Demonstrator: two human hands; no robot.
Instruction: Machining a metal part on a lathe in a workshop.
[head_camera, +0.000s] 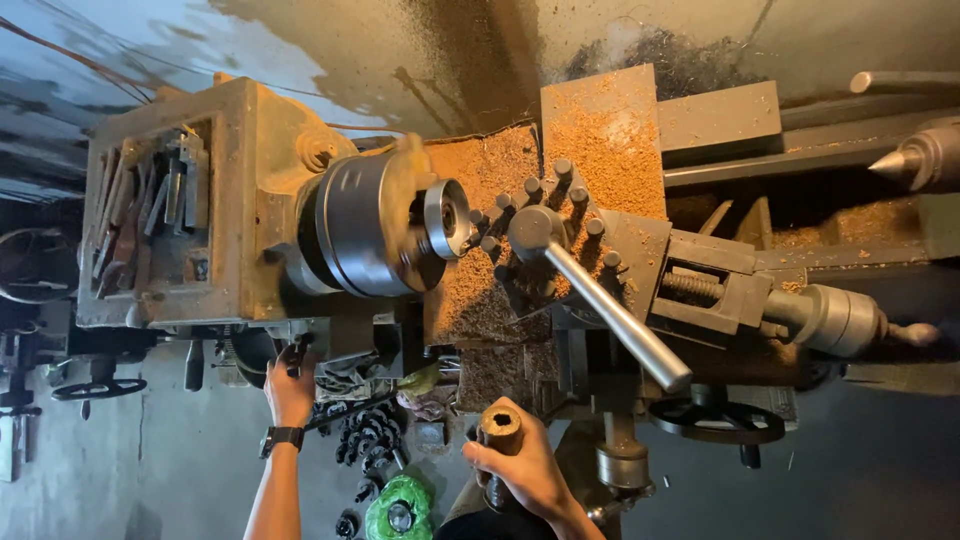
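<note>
Wooden handle: brown, worn and cylindrical (501, 428), nearest the camera, sticking up below the carriage where a hand can reach it easily.
Right hand: the right hand (520, 468) is wrapped round that handle, fingers curled closed on it, thumb side up.
Green bundle: a green plastic bag (400, 508) lies down low between the two forearms, beside a heap of dark metal parts (368, 440).
Left hand: the left hand (290, 390), wristwatch (283, 437) on the wrist, reaches up under the headstock; fingers close on a small dark lever (297, 357), though how tight I cannot tell.
Tool post: a long steel lever (610, 310) angles out from the bolt-ringed tool post (540, 235), which sits right up near the work.
Chuck: the big grey chuck (375, 225) looks blurred, likely spinning, with a silvery ring-shaped workpiece (447, 217) at its face.
Shavings: orange-brown chips (600, 140) blanket the carriage and bed.
Far end: the tailstock centre (895, 163) points in, well apart from the chuck.
</note>
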